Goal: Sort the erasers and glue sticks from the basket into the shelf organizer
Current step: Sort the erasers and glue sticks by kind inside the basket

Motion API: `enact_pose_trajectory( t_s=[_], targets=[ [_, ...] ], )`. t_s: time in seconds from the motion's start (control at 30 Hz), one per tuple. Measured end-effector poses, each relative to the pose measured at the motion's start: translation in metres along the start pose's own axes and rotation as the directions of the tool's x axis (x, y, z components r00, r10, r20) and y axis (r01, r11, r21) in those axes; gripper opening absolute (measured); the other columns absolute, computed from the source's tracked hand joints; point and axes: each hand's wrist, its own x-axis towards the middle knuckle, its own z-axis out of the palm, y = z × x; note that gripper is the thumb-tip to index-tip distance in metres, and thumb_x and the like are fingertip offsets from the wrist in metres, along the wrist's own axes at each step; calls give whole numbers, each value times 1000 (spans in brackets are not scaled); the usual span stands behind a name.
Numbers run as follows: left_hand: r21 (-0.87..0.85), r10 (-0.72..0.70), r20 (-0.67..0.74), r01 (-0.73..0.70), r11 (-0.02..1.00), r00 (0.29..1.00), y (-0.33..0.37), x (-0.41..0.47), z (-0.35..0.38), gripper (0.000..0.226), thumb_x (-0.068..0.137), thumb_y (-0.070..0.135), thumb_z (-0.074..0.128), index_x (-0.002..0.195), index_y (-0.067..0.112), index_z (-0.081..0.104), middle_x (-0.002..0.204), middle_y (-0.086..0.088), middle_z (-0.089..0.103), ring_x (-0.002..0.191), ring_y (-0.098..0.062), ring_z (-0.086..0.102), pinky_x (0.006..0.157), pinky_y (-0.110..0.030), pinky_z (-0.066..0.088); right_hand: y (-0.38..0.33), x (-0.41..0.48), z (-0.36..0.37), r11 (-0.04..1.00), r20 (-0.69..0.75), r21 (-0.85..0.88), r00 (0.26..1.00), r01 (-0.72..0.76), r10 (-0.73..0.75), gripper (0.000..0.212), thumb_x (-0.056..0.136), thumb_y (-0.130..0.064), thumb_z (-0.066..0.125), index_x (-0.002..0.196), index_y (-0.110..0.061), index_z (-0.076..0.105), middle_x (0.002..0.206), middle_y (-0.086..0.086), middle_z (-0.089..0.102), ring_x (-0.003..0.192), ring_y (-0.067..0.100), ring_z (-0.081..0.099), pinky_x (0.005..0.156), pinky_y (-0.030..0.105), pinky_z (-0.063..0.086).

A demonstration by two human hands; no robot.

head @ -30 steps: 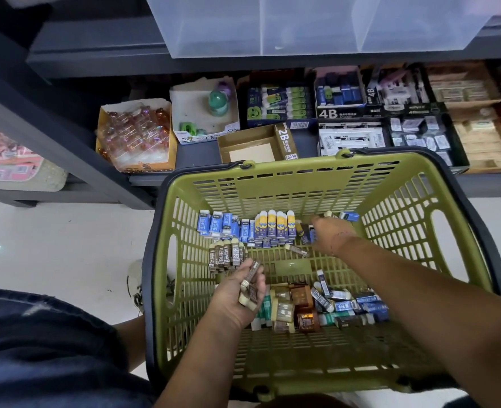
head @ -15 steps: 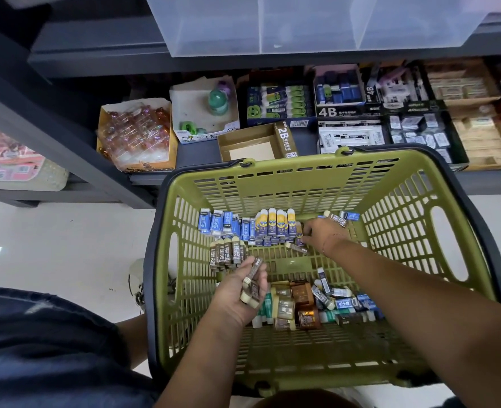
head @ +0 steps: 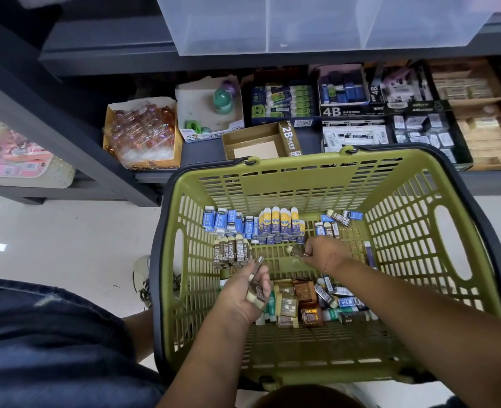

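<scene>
1. From the head camera, a green basket (head: 302,184) with a dark rim stands on the floor in front of a dark shelf (head: 202,156), and a person leans over it with both arms inside.
2. Against the basket's far wall stands a row of blue erasers (head: 228,220). Touching them on the right is a row of blue-and-yellow sticks (head: 281,220) with white tops.
3. Just in front of the blue row, the 2B erasers (head: 231,251), brown-sleeved, stand upright side by side.
4. On the near side of the basket floor lies a loose heap (head: 308,301) of brown, blue and green packets.
5. The left hand (head: 243,295) is between the brown row and the heap, its grip closed round a small bundle (head: 256,290) of brown erasers.
6. The right hand (head: 322,253) is at the middle of the basket, near the sticks, its grip pinched on a single eraser (head: 297,253).
7. On the shelf just behind the basket sits an open 2B box (head: 258,142). To its right a 4B box (head: 343,92) holds blue erasers.
8. At the shelf's left end is a yellow box (head: 140,134) of clear wrapped pieces, and a clear bin (head: 317,22) sits above.
</scene>
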Motion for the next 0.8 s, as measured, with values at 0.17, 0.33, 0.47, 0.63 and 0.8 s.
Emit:
enact_pose_trajectory(
  t_s=[0.17,0.33,0.47,0.63,0.8],
  targets=[
    [-95,39,-182,-57,994,982,3,5,-9,30,97,34,53,83,8,58,57,-1,56,39,-9,46,31,-12,36,-25,-11,7,960,112,278,993,-8,-25,23,87,-29,66,94,-8,73,94,6,72,87,17,69,84,29,55],
    [-143,48,-328,-100,985,943,3,3,-10,35,92,41,59,80,8,56,67,0,54,51,-9,45,30,-12,34,-73,-24,10,742,153,671,977,5,-145,20,87,-23,67,89,-4,70,72,2,66,64,6,61,83,22,47],
    [-207,63,-368,-148,967,928,5,1,-9,40,93,46,56,79,8,53,67,0,52,52,-9,45,38,-18,38,-109,-20,10,629,166,777,974,-32,-155,10,86,-11,68,95,-5,68,71,3,67,58,6,61,54,13,48],
    [-261,59,-312,-145,954,948,6,-4,-7,44,95,50,50,77,11,57,64,3,51,53,-7,44,39,-15,39,-115,-20,12,563,150,825,979,-49,-136,15,89,-9,64,102,-3,67,68,3,64,53,5,56,46,12,42],
    [-147,60,-262,-101,984,963,4,-3,-2,48,95,53,48,76,10,60,59,1,51,40,-7,44,35,-13,37,-103,-26,12,601,181,799,936,39,-301,21,87,-33,67,93,-13,70,66,-6,60,55,4,45,47,16,35]
  ],
)
